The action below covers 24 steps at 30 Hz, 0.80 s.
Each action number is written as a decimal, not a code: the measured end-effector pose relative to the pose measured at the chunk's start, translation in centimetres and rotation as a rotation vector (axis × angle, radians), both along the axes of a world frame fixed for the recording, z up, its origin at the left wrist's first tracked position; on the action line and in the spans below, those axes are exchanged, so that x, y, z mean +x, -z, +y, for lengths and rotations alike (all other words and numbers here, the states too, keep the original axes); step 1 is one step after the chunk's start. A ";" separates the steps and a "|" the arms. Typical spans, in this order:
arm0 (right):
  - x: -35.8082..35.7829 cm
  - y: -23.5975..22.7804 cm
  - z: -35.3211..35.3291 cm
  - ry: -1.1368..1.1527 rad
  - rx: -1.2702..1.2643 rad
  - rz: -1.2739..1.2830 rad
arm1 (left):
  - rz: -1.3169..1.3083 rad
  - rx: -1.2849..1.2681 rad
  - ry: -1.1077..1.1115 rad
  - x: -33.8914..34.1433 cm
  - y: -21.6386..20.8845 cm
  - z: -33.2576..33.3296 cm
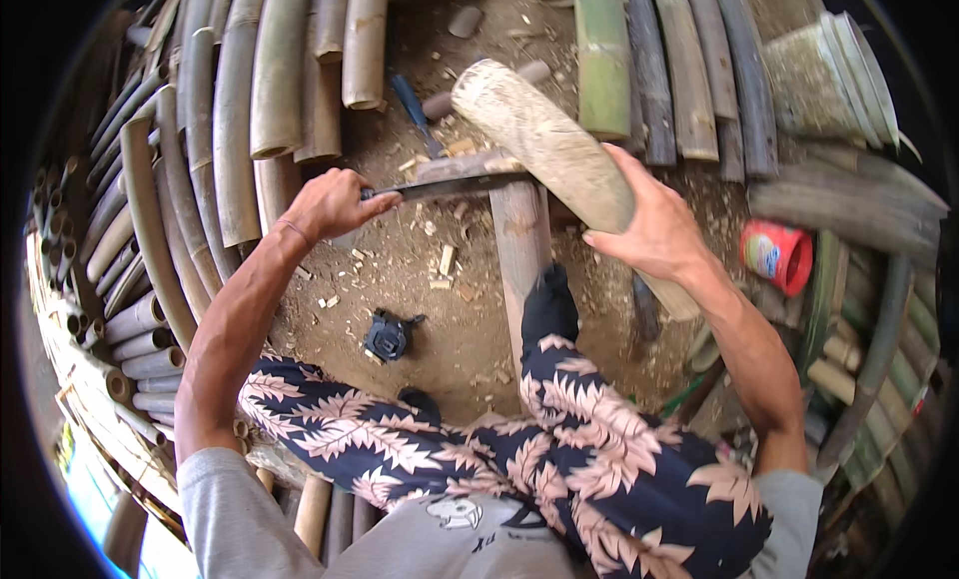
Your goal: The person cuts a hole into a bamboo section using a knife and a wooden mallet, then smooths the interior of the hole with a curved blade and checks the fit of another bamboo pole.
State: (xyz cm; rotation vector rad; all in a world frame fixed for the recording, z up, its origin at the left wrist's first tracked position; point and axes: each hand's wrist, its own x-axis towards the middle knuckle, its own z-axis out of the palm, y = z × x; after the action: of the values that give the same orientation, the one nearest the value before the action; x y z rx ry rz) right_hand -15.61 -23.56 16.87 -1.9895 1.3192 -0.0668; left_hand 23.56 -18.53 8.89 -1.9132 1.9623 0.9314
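My left hand (335, 204) is closed round the handle of a long dark-bladed knife (455, 186), thumb stretched toward the blade. The blade points right and lies across the upper end of a bamboo pole (519, 234). In my right hand (649, 219) I grip a thick, pale wooden club (544, 144), slanted from upper left to lower right. Its broad end is up and beyond the knife, and it partly covers the blade's tip region. My foot in a dark sock (549, 304) rests on or against the pole. Whether the club touches the blade I cannot tell.
Bamboo poles (280, 69) are stacked at left and far side, with a green one (602, 59) near the top. A blue-handled tool (410, 104), wood chips and a black object (390, 334) lie on the dirt. At right are a white bucket (824, 84) and red container (777, 256).
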 end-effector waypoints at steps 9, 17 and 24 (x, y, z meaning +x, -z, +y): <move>0.8 -1.0 -0.3 0.188 -0.495 -0.427 | 0.021 0.096 0.002 0.5 -0.1 0.0; 1.8 -4.4 -2.0 0.181 -0.345 -0.404 | 0.077 0.176 -0.016 1.8 1.6 0.3; 1.2 1.6 2.8 -0.153 0.019 0.049 | 0.066 0.236 -0.026 1.5 1.4 0.1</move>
State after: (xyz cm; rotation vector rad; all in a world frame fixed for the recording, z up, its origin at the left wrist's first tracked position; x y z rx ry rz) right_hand -14.41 -20.74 15.26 -2.0801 1.1892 0.0667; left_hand 25.06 -18.44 7.53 -1.8002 1.7751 1.1892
